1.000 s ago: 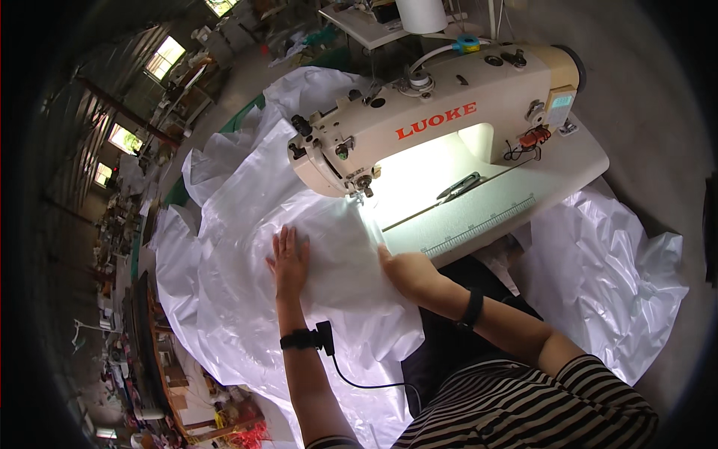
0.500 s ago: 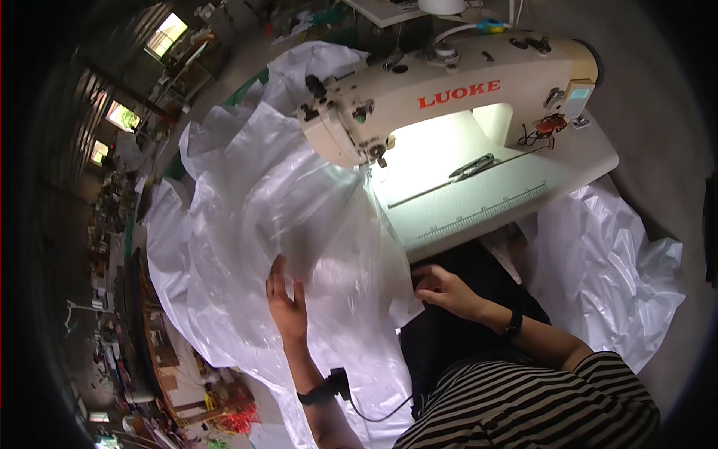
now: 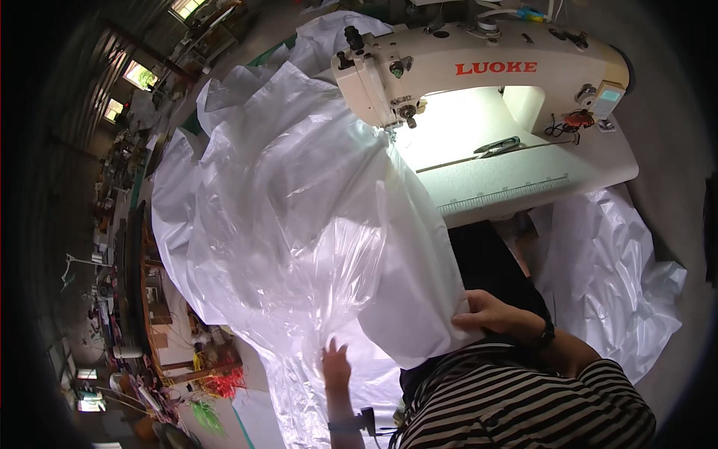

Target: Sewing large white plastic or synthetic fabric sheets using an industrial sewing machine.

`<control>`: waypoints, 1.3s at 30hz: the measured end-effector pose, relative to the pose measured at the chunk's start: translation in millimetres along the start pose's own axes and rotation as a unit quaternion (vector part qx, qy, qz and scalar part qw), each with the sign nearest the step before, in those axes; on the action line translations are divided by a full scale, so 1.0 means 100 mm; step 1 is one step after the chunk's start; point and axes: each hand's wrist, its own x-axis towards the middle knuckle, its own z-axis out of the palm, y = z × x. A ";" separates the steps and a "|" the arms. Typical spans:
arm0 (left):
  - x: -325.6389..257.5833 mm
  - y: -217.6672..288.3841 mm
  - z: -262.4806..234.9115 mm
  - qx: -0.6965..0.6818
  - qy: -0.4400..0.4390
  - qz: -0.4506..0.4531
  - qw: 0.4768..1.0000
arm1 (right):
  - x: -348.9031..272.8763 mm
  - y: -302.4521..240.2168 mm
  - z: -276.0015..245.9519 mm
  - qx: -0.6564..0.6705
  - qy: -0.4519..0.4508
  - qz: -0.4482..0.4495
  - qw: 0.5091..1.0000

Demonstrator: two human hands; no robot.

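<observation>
A large shiny white plastic sheet runs from under the needle area of a white sewing machine down across my lap. My right hand pinches the sheet's right edge near my waist, thumb on top. My left hand is lower and to the left, against or just over the gathered folds. Its fingers point away from me and look slightly apart, though they are small and a little blurred. The sheet's upper part lies bunched left of the machine head.
Dark-handled thread snips lie on the lit machine bed. More white sheeting hangs at the right below the bed. A wooden shelf with clutter and red strands stand at the left.
My right hand has moved down and right toward my waist and now holds the sheet's edge, drawing it over my lap. My left hand has moved down and right. The view has shifted.
</observation>
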 end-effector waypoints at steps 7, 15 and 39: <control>0.24 0.65 -0.01 -0.468 0.085 0.070 0.877 | -0.21 0.03 -0.10 -0.048 0.058 0.042 0.996; 0.92 1.52 -0.16 -0.768 0.066 0.037 0.636 | -0.51 -0.02 -0.20 -0.051 0.096 -0.007 0.994; 0.31 1.00 -1.51 -0.047 0.511 0.076 0.855 | -0.52 -0.01 0.01 -0.277 0.123 -0.048 0.952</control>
